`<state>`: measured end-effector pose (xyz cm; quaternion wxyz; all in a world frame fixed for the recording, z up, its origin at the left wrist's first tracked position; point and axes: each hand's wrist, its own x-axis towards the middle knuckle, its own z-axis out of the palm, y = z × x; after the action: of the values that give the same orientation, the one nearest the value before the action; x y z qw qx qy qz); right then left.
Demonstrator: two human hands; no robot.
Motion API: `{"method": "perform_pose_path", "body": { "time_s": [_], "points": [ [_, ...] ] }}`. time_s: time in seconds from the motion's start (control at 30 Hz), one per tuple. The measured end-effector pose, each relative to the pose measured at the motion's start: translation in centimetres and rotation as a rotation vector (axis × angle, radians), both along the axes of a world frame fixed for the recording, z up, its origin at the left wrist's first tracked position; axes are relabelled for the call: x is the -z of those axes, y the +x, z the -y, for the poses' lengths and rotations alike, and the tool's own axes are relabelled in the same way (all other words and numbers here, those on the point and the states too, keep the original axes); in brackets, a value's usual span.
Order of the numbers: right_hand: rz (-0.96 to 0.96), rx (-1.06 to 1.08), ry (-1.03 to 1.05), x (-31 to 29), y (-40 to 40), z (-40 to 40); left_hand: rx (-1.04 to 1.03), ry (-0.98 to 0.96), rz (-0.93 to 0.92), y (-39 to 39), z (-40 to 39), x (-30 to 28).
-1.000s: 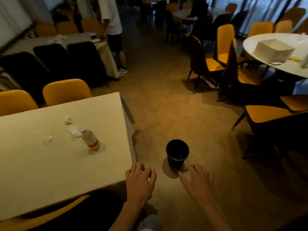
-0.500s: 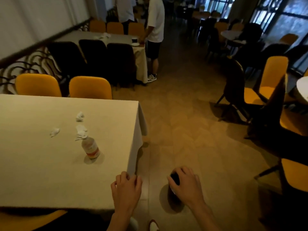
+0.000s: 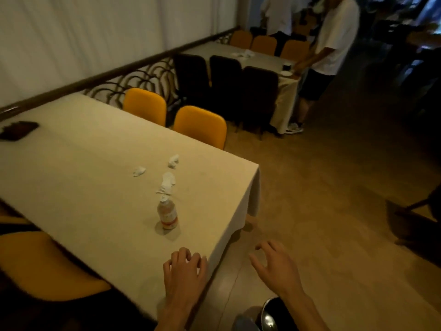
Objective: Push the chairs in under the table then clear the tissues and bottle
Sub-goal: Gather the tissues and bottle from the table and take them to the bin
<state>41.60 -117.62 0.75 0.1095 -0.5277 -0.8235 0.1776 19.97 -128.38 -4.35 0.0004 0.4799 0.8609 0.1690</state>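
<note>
A small clear bottle (image 3: 167, 215) with an orange label stands upright on the cream-clothed table (image 3: 78, 177). Three crumpled white tissues lie beyond it: one (image 3: 167, 183) just behind the bottle, one (image 3: 139, 171) to the left, one (image 3: 173, 161) farther back. My left hand (image 3: 184, 273) hovers over the table's near corner, fingers loosely curled, holding nothing. Over the floor to the right of the corner, my right hand (image 3: 275, 268) is spread and holds nothing. Two yellow chairs (image 3: 200, 126) (image 3: 145, 106) are tucked in at the far side. Another yellow chair (image 3: 40, 263) sits at the near left edge.
A black bin (image 3: 274, 314) stands on the floor under my right forearm. A dark flat object (image 3: 16, 130) lies on the table's far left. Dark chairs (image 3: 259, 91) and another table (image 3: 262, 58) stand behind, with a person in white (image 3: 331, 44) beside it.
The view has swung left and the table now runs diagonally. My right hand has lifted off the black bin, which now sits below my forearm. My left hand stays near the table corner.
</note>
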Motion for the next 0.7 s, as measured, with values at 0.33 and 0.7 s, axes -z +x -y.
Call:
{"method": "perform_pose_path", "body": {
  "time_s": [0.33, 0.7],
  "points": [
    [-0.067, -0.462, -0.097, 2.8, -8.4, -13.5, -0.468, -0.022, -0.035, -2.4, -4.3, 1.9],
    [0.006, -0.802, -0.174, 4.2, -14.9, -21.5, -0.832, -0.021, 0.024, -3.3, -6.6, 1.6]
  ]
}}
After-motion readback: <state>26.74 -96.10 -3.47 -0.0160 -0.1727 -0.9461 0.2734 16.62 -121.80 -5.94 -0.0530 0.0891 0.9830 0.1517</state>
